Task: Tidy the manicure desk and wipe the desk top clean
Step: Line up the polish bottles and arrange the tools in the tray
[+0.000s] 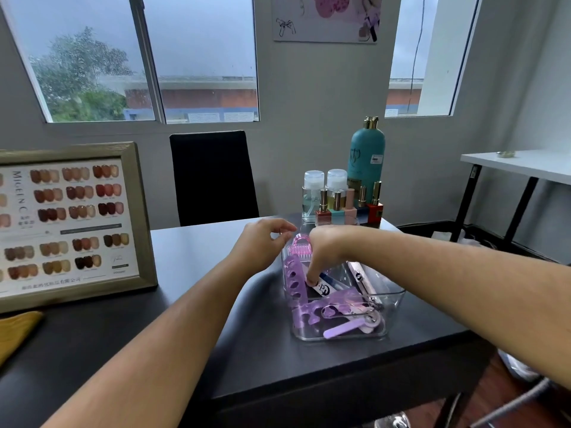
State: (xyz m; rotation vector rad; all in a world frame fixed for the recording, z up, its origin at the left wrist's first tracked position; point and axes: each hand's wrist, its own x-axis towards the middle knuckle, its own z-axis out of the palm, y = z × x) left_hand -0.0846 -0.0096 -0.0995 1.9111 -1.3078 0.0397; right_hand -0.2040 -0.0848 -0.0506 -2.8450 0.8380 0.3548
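The upper end of a file (pixel 323 288) is being touched by the thumb tip of the right hand (pixel 324 251), which is reaching down into a clear bin (pixel 397 299) with its fingers curled. The other fingertips are being hidden by the hand itself, so it cannot be told whether the file is being pinched or only pressed.

The left hand (pixel 262 244) is being held at the far left corner of the bin, just beside a pink brush (pixel 300 244). Its fingers are curled, with the thumb close to the forefinger. Whether the rim is being gripped cannot be told.

The following items are being contained in the bin:
- a purple separator (pixel 292 279), leaning against the left wall;
- a second separator (pixel 336 304), lying across the front;
- a lilac stick (pixel 343 330), lying at the front bottom;
- a pale tool (pixel 360 278), leaning along the right side.

The bin is being supported by the right part of the dark desk (pixel 262 359). Just behind it, polish bottles (pixel 336 208), two pump bottles (pixel 313 189) and a teal bottle (pixel 366 159) are being stored at the far edge of the desk. A framed chart (pixel 71 223) is being displayed on the left part of the desk. A yellow cloth (pixel 15 332) is lying in front of the chart at the left edge of the view. A black chair (pixel 213 177) is standing beyond the desk.
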